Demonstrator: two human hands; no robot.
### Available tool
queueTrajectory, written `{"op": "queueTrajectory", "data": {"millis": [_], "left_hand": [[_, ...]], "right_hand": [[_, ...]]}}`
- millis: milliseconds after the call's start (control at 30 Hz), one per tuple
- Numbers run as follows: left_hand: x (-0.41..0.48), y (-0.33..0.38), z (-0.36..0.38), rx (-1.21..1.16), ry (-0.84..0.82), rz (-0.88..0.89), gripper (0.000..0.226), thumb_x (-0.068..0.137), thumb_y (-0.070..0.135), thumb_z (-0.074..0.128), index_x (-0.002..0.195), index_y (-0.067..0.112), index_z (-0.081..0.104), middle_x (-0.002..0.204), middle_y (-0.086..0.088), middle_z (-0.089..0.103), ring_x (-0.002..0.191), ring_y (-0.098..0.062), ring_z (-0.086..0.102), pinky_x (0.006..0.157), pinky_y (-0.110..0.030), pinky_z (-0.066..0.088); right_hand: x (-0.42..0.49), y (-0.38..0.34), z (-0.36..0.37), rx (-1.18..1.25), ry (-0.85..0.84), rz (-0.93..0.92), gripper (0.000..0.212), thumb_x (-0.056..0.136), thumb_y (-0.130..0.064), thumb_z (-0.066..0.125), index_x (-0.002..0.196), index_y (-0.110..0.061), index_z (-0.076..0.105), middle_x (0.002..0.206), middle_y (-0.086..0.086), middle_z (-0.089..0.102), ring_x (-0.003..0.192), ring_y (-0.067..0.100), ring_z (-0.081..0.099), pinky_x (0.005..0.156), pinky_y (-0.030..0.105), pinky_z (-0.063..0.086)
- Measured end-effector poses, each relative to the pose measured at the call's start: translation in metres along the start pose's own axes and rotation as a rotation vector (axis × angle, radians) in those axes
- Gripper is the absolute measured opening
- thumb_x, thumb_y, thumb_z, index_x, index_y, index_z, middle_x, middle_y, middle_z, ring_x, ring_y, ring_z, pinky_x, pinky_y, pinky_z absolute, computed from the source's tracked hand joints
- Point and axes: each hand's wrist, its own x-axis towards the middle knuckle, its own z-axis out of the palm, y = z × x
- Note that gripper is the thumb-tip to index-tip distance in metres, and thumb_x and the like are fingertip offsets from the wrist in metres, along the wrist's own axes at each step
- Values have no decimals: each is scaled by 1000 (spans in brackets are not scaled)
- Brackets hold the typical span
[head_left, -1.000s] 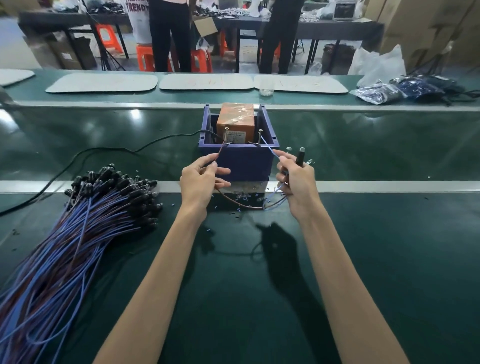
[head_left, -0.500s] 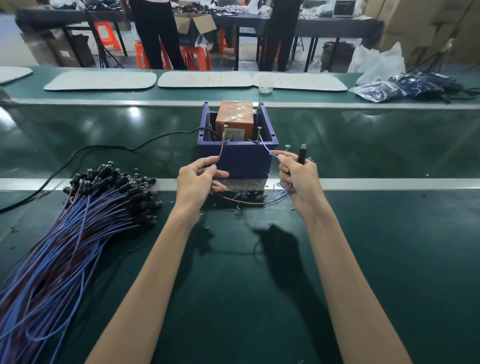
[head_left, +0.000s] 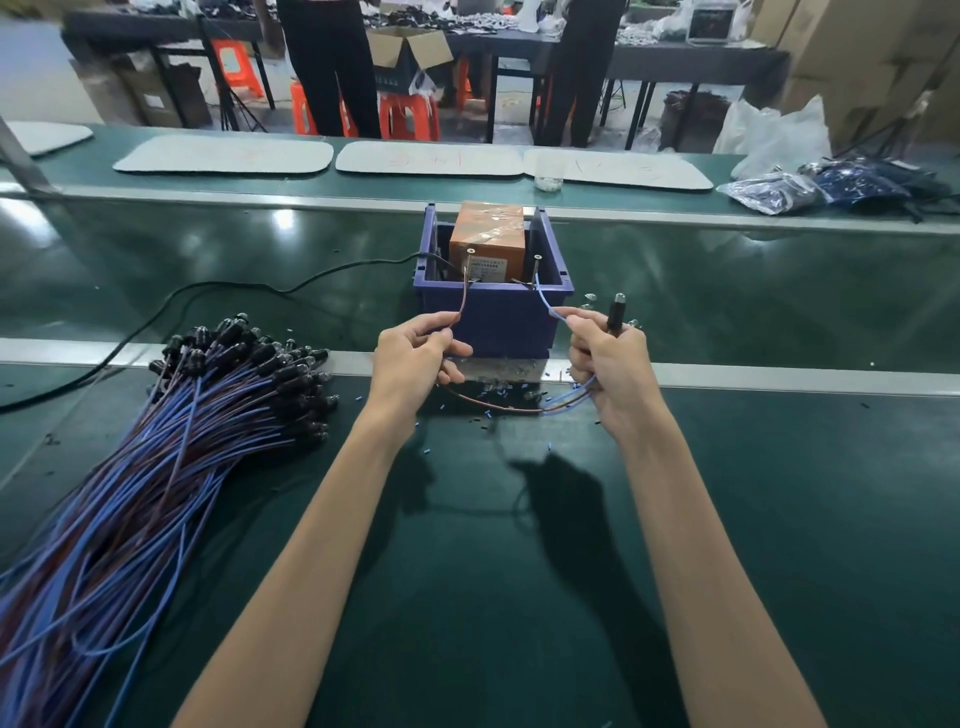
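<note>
Just in front of the blue crate (head_left: 498, 322), pinching the brown wire (head_left: 462, 304) in the left hand (head_left: 413, 364) and, curled in the right hand (head_left: 615, 369), the blue wire (head_left: 544, 300) plus an upright black lamp holder (head_left: 616, 312); reaching over the crate's front wall to pins (head_left: 469, 251) by the orange box (head_left: 488, 231); flanked well to the left by a wire bundle (head_left: 156, 467) and black cable (head_left: 234, 286).

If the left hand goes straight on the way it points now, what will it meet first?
Probably the front wall of the blue crate, which stands beyond the left hand. That hand pinches a brown wire leading up to the crate. Depth is unclear, so this is a guess.
</note>
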Motion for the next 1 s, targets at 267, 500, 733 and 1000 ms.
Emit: {"op": "queueTrajectory", "data": {"millis": [267,500,733,1000], "left_hand": [[0,0,-1,3,-2,-1,24,96,3,49,103,19,66,60,8,70,39,-3,53,44,-12,42],[-1,1,-1,6,-16,-3,24,96,3,49,104,17,66,59,8,70,39,-3,52,43,-12,40],[0,-1,-2,41,-16,2,24,96,5,50,110,16,67,62,8,71,40,-3,53,44,-11,41],[1,-2,-3,44,-27,1,25,96,6,51,114,13,66,64,7,71,40,-3,53,44,-11,41]], "right_hand": [[-1,-1,1,-18,-1,-4,25,95,-2,47,94,-7,71,46,-13,30,40,3,25,38,15,24],[-1,-1,2,-27,0,-2,24,95,-2,47,93,-8,71,47,-13,30,40,3,25,38,15,24],[-3,-2,4,10,1,-7,27,95,-1,48,77,-14,62,46,-15,30,39,2,23,36,13,22],[-1,0,2,-2,6,0,22,94,-1,49,84,-12,66,47,-12,32,41,3,26,38,15,25]]}}
